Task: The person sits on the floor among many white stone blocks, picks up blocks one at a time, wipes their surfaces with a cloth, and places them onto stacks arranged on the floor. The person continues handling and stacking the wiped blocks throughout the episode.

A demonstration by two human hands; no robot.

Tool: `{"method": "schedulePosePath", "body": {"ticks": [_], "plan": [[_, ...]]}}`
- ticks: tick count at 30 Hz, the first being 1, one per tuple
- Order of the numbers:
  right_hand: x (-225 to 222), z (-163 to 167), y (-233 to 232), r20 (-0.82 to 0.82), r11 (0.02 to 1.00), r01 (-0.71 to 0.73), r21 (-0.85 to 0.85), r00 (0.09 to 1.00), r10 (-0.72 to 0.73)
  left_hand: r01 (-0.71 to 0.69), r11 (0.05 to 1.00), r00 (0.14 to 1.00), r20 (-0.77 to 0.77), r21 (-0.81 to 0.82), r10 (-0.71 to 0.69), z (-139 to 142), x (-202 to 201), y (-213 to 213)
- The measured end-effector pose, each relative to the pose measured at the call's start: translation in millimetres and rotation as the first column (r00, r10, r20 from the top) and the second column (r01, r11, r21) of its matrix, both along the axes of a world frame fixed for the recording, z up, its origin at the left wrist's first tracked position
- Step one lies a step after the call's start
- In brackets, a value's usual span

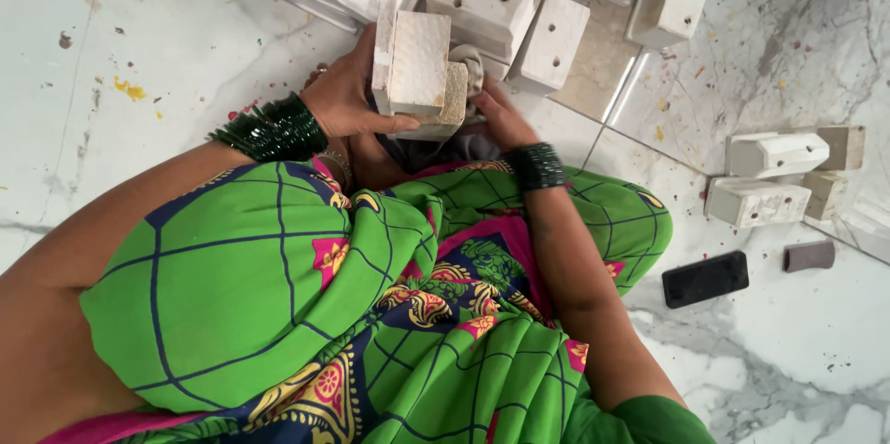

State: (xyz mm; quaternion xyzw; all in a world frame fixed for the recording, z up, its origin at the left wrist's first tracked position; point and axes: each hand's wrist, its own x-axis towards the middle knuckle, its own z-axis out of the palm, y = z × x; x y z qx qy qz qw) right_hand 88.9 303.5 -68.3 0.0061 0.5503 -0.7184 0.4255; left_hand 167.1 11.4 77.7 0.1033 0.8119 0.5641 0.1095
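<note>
The left hand [348, 96] is clenched around a pale wooden block [419, 64], thumb across its lower face, holding it upright above the lap of the green patterned cloth [278, 286]. The right hand [501, 120] lies against the block's rough lower edge (whether it grips cannot be told). More blocks [519, 8] are piled just behind; a black phone [705, 278] lies well apart on the marble floor [788, 351].

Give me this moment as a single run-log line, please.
left hand: grips white block | right hand: under block, on sanding piece | more blocks on marble floor
</note>
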Motion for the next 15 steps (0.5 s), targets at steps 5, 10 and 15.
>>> {"method": "schedulePosePath", "body": {"ticks": [5,10,15], "plan": [[16,-24,-32,0.322,0.974,0.141,-0.179,0.944,-0.078,0.031,0.997,0.996,0.09,-0.072,-0.024,-2,-2,-2],[18,-30,-29,0.121,0.971,0.219,-0.094,0.971,-0.208,0.077,0.996,0.996,0.041,0.05,-0.079,-12,-2,-9],[2,-30,-18,-0.068,0.935,0.355,-0.014,0.932,-0.355,0.198,0.971,0.973,-0.144,0.136,-0.178,-24,0,-18]]}}
